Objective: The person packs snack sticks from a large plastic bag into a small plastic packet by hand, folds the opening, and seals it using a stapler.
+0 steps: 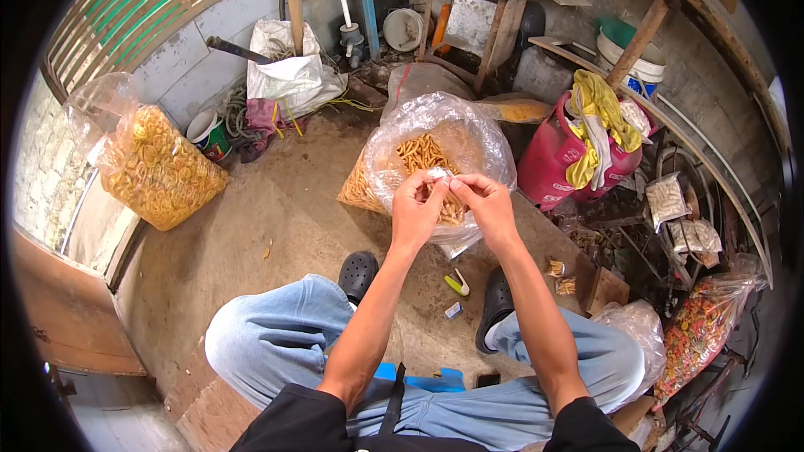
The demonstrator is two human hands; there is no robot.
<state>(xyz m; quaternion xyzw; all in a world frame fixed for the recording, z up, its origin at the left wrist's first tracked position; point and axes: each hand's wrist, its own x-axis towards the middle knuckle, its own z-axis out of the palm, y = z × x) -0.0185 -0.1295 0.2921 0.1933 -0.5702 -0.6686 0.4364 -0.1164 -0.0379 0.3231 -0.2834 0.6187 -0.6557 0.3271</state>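
In the head view, my left hand [416, 205] and my right hand [488, 205] meet above a large clear plastic bag [481, 146] that stands open on the floor. Golden-brown stick snacks [421, 153] fill the bag. Both hands are closed, fingertips pinching a small whitish plastic piece [437, 173], perhaps the top of a small bag; its lower part is hard to make out. Between my feet lie a green and white stapler [456, 283] and a small blue and white box [453, 310]. Two small snack packets [561, 277] are by my right foot.
A big bag of yellow round chips [163, 167] leans at the left. Pink gas cylinders [548, 155] draped with yellow cloth [599, 121] stand at the right. Nearby are hanging snack packets [667, 199] and a bag of colourful snacks [703, 326]. A white sack [289, 75] sits behind.
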